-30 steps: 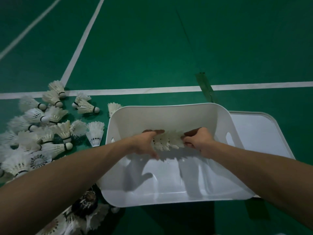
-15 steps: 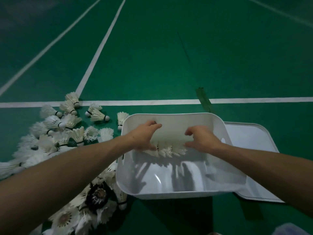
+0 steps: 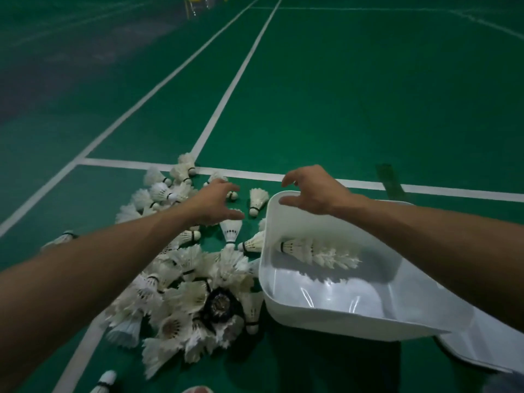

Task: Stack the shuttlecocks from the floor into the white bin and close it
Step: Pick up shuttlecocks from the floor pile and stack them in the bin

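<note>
Shuttlecocks (image 3: 192,302) lie heaped nearest, on the green floor (image 3: 326,109) just left of the white bin (image 3: 334,321). Their skirts interlock, so I judge that a hasty grab could drag neighbours along or crush brittle feathers. They are frayed white cones with rounded cork tips banded in black, and one dark one sits among them.

The bin looks light, and a knock from a forearm might slide it or roll apart the nested row (image 3: 320,252) lying on its side near the far wall. Its plastic is smooth and glossy, with rounded corners. The flat lid (image 3: 482,355) lies just beside it on the right.

Beyond, the left hand (image 3: 212,205) hovers over the loose shuttlecocks, fingers spread, slightly curled and holding nothing. The right hand (image 3: 309,191) hangs above the bin's far rim, fingers also apart and empty.

Farthest, white court lines (image 3: 232,83) cross the matt floor.
</note>
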`<state>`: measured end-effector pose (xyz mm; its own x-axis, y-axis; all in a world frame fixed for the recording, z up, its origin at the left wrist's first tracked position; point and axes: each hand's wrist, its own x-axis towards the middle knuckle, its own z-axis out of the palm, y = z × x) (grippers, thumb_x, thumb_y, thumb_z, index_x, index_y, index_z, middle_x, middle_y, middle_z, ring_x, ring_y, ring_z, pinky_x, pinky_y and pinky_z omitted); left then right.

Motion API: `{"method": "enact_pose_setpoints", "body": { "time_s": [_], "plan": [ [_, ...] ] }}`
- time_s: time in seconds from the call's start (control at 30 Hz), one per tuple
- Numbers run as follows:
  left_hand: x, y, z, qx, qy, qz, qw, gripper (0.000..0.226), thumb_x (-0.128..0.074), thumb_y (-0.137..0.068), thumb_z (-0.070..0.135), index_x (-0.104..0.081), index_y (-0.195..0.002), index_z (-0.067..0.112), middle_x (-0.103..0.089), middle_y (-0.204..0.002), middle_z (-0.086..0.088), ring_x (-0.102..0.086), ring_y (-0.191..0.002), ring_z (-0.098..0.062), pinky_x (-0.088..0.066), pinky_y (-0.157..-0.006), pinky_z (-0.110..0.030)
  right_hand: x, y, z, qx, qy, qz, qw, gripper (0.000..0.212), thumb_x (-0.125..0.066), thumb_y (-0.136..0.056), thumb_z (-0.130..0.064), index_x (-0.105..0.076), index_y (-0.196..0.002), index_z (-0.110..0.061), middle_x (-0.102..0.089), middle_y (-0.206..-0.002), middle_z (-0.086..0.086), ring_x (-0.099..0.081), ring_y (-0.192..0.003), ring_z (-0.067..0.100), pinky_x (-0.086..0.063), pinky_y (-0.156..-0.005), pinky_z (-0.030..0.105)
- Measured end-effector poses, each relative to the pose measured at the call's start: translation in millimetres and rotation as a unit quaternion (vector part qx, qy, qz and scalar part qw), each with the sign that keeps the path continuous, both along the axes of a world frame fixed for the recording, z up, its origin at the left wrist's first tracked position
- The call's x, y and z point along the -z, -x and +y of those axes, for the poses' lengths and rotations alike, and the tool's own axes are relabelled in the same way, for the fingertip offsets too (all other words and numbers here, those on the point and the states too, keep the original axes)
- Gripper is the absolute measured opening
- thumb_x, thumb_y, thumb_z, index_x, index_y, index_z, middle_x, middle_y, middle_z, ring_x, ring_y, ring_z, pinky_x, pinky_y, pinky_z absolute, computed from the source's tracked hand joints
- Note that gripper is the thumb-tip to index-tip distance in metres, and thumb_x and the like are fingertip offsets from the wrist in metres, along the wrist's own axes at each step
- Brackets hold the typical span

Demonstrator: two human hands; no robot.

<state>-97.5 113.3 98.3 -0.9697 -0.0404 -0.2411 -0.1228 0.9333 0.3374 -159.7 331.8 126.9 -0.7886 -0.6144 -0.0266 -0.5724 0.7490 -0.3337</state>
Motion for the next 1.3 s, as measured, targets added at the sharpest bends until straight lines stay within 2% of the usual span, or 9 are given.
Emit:
{"method": "enact_pose_setpoints", "body": {
  "time_s": [0.2, 0.37, 0.5, 0.63, 0.8, 0.97, 1.13, 1.2, 1.3],
  "plan": [
    [28, 7, -55, -0.028, -0.010, -0.044, 0.999, 0.069, -0.069, -0.084, 0.040, -0.041, -0.142, 0.017, -0.038, -0.148, -0.010, -0.041, -0.132, -0.026, -0.032, -0.107, -0.036, 12, 20, -53, -0.034, -0.007, -0.018, 0.999, 0.043, -0.069, -0.086, -0.038, -0.063, -0.121, -0.014, -0.063, -0.124, 0.006, -0.058, -0.112, 0.022, -0.044, -0.094, 0.030],
    [67, 34, -75, -0.069, -0.059, -0.044, 0.995, 0.070, -0.069, -0.084, 0.039, -0.039, -0.144, 0.017, -0.038, -0.149, -0.007, -0.041, -0.133, -0.026, -0.032, -0.108, -0.037, 37, 57, -88, -0.039, -0.023, -0.067, 0.997, 0.042, -0.071, -0.084, -0.037, -0.064, -0.119, -0.015, -0.065, -0.122, 0.002, -0.060, -0.105, 0.017, -0.042, -0.084, 0.023],
    [100, 56, -80, -0.085, -0.097, -0.025, 0.991, 0.068, -0.070, -0.084, 0.038, -0.041, -0.142, 0.020, -0.042, -0.147, -0.003, -0.041, -0.133, -0.023, -0.033, -0.110, -0.039, 63, 83, -109, -0.060, -0.072, -0.094, 0.991, 0.044, -0.074, -0.083, -0.036, -0.065, -0.119, -0.013, -0.066, -0.118, 0.003, -0.061, -0.104, 0.018, -0.045, -0.086, 0.025],
    [114, 77, -75, -0.018, -0.033, -0.031, 0.999, 0.069, -0.068, -0.084, 0.042, -0.037, -0.144, 0.025, -0.039, -0.149, -0.003, -0.035, -0.135, -0.027, -0.027, -0.113, -0.039, 86, 106, -119, -0.074, -0.122, -0.117, 0.983, 0.047, -0.075, -0.081, -0.037, -0.064, -0.121, -0.015, -0.066, -0.119, 0.005, -0.060, -0.105, 0.022, -0.047, -0.087, 0.029],
    [132, 97, -78, 0.016, -0.075, -0.104, 0.992, 0.073, -0.068, -0.085, 0.036, -0.029, -0.147, 0.033, -0.051, -0.139, 0.002, -0.052, -0.120, -0.020, -0.042, -0.101, -0.034, 104, 136, -128, -0.066, -0.148, -0.137, 0.977, 0.054, -0.076, -0.078, -0.040, -0.061, -0.125, -0.017, -0.064, -0.122, 0.007, -0.059, -0.110, 0.025, -0.047, -0.092, 0.032],
    [138, 104, -82, 0.053, -0.081, -0.108, 0.989, 0.064, -0.064, -0.090, 0.025, -0.032, -0.145, 0.035, -0.056, -0.132, 0.005, -0.055, -0.115, -0.018, -0.043, -0.101, -0.034, 123, 158, -137, -0.067, -0.171, -0.144, 0.972, 0.065, -0.076, -0.078, -0.041, -0.050, -0.135, -0.023, -0.056, -0.133, 0.007, -0.058, -0.113, 0.027, -0.048, -0.095, 0.036],
    [135, 110, -86, 0.048, -0.100, -0.093, 0.989, 0.063, -0.068, -0.087, 0.020, -0.039, -0.142, 0.032, -0.060, -0.107, 0.003, -0.057, -0.098, -0.013, -0.044, -0.086, -0.026, 133, 168, -141, -0.068, -0.195, -0.199, 0.958, 0.073, -0.073, -0.083, -0.032, -0.034, -0.145, -0.028, -0.042, -0.143, 0.007, -0.054, -0.099, 0.023, -0.057, -0.075, 0.035],
    [134, 110, -89, 0.022, -0.122, -0.060, 0.990, 0.063, -0.071, -0.085, 0.020, -0.042, -0.140, 0.029, -0.060, -0.096, 0.006, -0.057, -0.090, -0.010, -0.042, -0.079, -0.022, 136, 168, -140, -0.064, -0.202, -0.231, 0.949, 0.072, -0.071, -0.086, -0.029, -0.031, -0.146, -0.029, -0.044, -0.140, 0.008, -0.056, -0.095, 0.022, -0.057, -0.070, 0.033],
    [134, 104, -95, -0.021, -0.159, -0.020, 0.987, 0.061, -0.072, -0.083, 0.021, -0.047, -0.137, 0.031, -0.061, -0.088, 0.010, -0.057, -0.083, -0.004, -0.041, -0.070, -0.016, 140, 166, -139, -0.067, -0.203, -0.252, 0.944, 0.068, -0.069, -0.088, -0.023, -0.032, -0.146, -0.026, -0.055, -0.120, 0.010, -0.060, -0.080, 0.018, -0.058, -0.072, 0.034]
  ]
}}
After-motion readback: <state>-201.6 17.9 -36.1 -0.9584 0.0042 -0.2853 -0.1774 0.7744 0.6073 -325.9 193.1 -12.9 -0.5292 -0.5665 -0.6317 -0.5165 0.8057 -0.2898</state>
